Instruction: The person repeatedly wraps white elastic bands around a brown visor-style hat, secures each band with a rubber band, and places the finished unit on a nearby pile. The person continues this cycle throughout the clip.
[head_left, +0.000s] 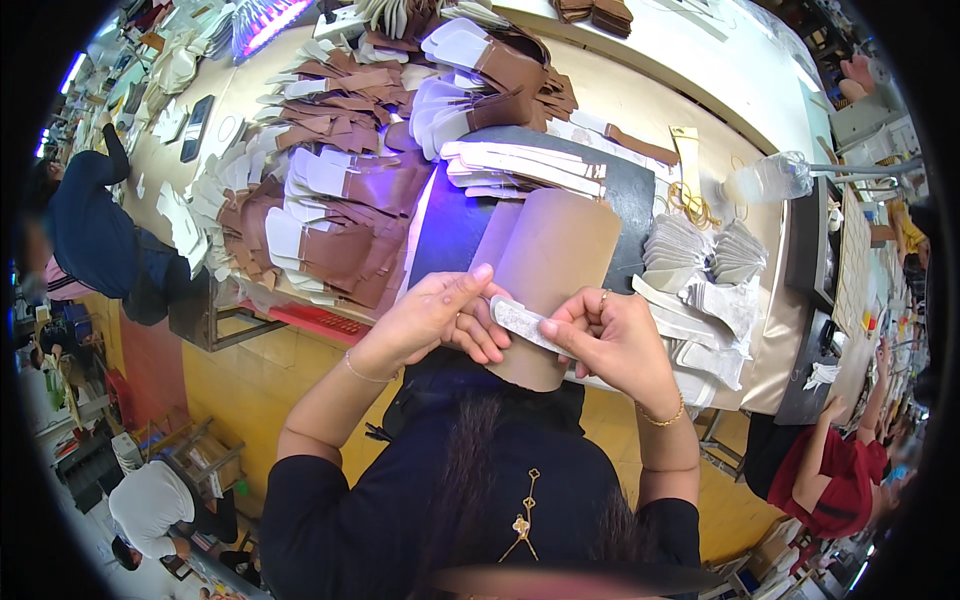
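Note:
A small whitish strip with a rounded end (520, 322) lies across the near part of a curved light-brown sheet (562, 245) in front of me. My right hand (615, 340) pinches the strip's right end, thumb on top. At the other end, my left hand (450, 318) touches the strip and the sheet's left edge with bent fingers; its thumb is raised apart from them. The sheet rests partly on a dark board (632, 215). Just behind it, a stack of long white strips (525, 165) sits on that board.
Heaps of brown-and-white cut pieces (345, 215) cover the table's left side. Fanned grey-white pieces (675, 250) lie to the right. A clear plastic bottle (770, 180) and yellow cord (692, 205) are farther right. Other people work at left and right, one in a red top (830, 475).

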